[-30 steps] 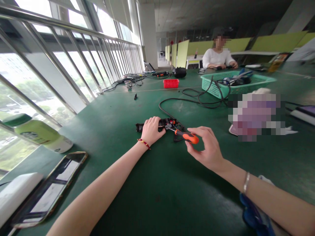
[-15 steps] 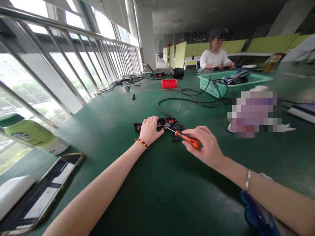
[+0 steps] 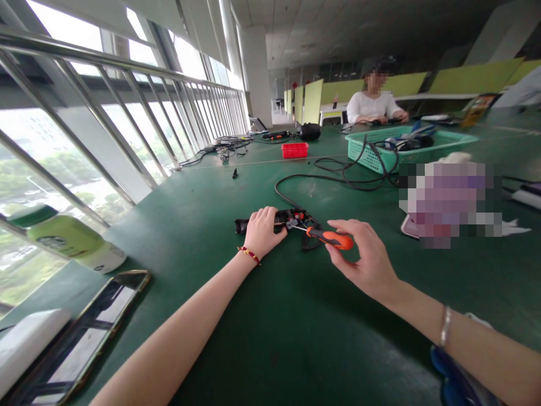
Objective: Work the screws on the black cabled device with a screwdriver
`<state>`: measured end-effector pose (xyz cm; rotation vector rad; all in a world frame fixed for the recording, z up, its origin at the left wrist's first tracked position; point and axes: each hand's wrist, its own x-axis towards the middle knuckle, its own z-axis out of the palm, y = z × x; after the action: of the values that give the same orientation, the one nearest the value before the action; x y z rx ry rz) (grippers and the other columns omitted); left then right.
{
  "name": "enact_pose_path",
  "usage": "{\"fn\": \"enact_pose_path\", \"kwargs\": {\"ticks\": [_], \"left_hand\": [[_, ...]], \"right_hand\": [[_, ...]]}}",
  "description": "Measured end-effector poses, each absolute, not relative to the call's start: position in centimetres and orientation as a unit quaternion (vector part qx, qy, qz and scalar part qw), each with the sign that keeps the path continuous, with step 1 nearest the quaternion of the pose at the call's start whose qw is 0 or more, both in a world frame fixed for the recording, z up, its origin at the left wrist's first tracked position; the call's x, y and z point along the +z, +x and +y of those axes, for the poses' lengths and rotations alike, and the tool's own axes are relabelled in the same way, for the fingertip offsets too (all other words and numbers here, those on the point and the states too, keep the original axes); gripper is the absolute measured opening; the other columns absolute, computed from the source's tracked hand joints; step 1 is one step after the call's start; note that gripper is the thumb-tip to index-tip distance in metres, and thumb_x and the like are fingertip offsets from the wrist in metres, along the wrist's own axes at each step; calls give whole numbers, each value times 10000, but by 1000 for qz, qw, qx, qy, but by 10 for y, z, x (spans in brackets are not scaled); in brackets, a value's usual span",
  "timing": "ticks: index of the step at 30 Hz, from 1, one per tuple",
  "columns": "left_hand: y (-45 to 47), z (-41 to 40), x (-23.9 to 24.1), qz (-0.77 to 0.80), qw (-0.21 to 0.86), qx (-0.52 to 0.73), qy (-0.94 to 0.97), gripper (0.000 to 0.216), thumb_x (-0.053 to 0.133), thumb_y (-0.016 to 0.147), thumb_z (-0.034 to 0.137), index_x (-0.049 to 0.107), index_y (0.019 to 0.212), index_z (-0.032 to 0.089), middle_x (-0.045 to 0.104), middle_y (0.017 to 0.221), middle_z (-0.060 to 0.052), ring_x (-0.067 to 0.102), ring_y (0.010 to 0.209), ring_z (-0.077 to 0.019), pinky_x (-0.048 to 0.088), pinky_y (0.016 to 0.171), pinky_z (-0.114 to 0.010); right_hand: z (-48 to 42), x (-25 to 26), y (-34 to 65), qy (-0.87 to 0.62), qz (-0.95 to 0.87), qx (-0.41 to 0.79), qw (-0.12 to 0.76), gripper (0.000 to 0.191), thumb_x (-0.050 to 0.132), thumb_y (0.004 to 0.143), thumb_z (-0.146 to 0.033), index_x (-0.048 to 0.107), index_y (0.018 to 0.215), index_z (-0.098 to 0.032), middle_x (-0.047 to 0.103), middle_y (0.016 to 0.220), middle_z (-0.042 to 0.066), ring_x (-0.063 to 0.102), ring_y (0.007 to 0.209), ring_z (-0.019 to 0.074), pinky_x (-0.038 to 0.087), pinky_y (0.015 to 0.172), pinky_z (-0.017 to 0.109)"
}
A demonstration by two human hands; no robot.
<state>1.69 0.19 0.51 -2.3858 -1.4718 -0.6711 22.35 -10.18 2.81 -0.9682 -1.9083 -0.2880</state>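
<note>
My left hand [image 3: 262, 231] is closed over a black, opened device [image 3: 287, 218] lying on the green table, pressing it down. Red and dark inner parts show at the device's right end. A black cable [image 3: 296, 183] runs from it toward the far side. My right hand [image 3: 367, 256] pinches an orange-handled screwdriver [image 3: 329, 238], whose metal tip points left into the open end of the device.
A phone [image 3: 91, 335] and a white object [image 3: 25, 347] lie near left, beside a green-white bottle [image 3: 67, 242] on its side. A teal basket [image 3: 406, 144] with cables and a red box [image 3: 295, 150] stand farther off. Another person in white sits at the far end. Window railing lines the left.
The screwdriver handle has turned a little in my right fingers and sits flatter; my left hand stays on the device. The view shifted slightly.
</note>
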Motion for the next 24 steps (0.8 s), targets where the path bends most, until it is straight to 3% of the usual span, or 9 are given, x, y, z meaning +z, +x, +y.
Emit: {"fn": "enact_pose_path", "kwargs": {"ticks": [3, 7, 13, 18, 24], "left_hand": [[17, 2, 5, -508, 126, -228, -821, 258, 539, 754, 327, 492, 964, 185, 600, 926, -60, 551, 909, -241, 416, 817, -354], [16, 2, 6, -505, 124, -232, -822, 257, 539, 754, 327, 490, 966, 188, 600, 938, -65, 549, 922, -244, 413, 830, -354], [17, 1, 6, -508, 120, -230, -821, 257, 539, 756, 324, 489, 969, 189, 599, 941, -65, 551, 924, -243, 414, 827, -354], [17, 2, 5, -506, 124, -231, -822, 260, 542, 752, 326, 488, 964, 185, 598, 938, -64, 550, 917, -242, 412, 822, -353], [16, 3, 4, -505, 128, -233, -821, 258, 545, 750, 322, 484, 961, 186, 597, 925, -56, 546, 901, -238, 413, 809, -351]], "right_hand": [[-102, 28, 223, -385, -775, -136, 482, 361, 571, 791, -181, 469, 1137, -183, 632, 915, 71, 597, 836, 207, 473, 757, 358], [-102, 30, 224, -408, -781, -114, 458, 269, 591, 799, -231, 516, 1057, -217, 670, 847, 23, 597, 713, 174, 462, 729, 345], [-102, 28, 224, -386, -776, -131, 481, 387, 575, 779, -188, 468, 1151, -207, 643, 906, 55, 602, 819, 208, 472, 733, 362], [-103, 28, 222, -406, -788, -109, 449, 233, 586, 799, -237, 526, 1024, -222, 670, 799, 7, 586, 670, 162, 448, 719, 344], [-102, 27, 221, -376, -779, -144, 481, 363, 579, 770, -172, 472, 1116, -198, 648, 891, 55, 605, 811, 203, 460, 752, 360]]}}
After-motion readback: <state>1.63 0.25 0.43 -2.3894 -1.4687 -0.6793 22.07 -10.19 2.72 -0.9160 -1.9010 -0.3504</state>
